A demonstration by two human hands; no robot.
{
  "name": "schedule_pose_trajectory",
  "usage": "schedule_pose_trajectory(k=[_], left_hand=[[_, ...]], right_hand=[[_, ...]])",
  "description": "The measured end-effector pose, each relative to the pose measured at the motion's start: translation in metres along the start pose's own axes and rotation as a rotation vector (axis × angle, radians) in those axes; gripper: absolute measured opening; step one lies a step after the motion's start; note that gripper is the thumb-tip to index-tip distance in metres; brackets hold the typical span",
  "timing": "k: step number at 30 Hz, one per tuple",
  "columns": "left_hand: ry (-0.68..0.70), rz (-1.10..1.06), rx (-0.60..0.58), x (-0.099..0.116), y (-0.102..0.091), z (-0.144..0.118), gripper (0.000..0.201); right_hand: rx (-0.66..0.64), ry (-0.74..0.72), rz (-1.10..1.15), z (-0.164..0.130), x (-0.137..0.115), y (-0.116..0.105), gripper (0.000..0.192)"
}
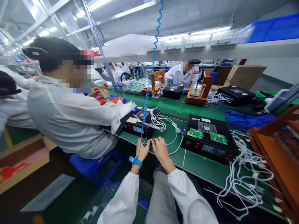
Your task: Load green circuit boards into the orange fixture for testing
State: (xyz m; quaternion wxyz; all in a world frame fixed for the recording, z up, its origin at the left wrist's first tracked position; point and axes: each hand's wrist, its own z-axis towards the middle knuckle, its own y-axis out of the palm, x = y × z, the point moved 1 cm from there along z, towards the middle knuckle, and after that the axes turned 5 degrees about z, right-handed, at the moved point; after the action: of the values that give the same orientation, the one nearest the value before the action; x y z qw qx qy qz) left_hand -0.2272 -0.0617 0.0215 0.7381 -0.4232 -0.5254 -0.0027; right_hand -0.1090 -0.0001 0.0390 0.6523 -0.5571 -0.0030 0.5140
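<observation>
Left hand [143, 150] and right hand [160, 147] meet at the near edge of the green surface [201, 165]; both grips pinch one small circuit board [145, 142] between the fingertips. Blue wrist strap [135, 161] on left wrist. Beyond the grip: black tester box [139, 122], white cables [161, 123]. Right of it: second black box [210, 140].

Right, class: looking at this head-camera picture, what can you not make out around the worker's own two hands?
- Small part between left hand and right hand: too small, fingers cover it.
- Display on the black box: digits too small.
- White cables: ends cut off by the lower edge.
</observation>
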Motion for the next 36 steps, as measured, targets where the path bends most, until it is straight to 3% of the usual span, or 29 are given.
schedule_pose_trajectory(k=[4, 18, 26, 36], left_hand=[[-0.061, -0.035, -0.029, 0.002, -0.001, 0.004, 0.042], [-0.055, 0.007, -0.015, 0.013, 0.003, -0.003, 0.038], [-0.065, 0.004, -0.024, 0.022, 0.000, -0.009, 0.035], [-0.091, 0.027, -0.004, 0.014, 0.004, 0.000, 0.036]], right_hand=[[0.012, -0.011, 0.007, 0.001, 0.001, 0.000, 0.015], [0.067, 0.020, 0.070, 0.002, 0.006, 0.008, 0.004], [-0.045, 0.001, -0.052, 0.008, 0.005, -0.001, 0.004], [-0.135, -0.034, -0.193, 0.012, -0.002, -0.010, 0.011]])
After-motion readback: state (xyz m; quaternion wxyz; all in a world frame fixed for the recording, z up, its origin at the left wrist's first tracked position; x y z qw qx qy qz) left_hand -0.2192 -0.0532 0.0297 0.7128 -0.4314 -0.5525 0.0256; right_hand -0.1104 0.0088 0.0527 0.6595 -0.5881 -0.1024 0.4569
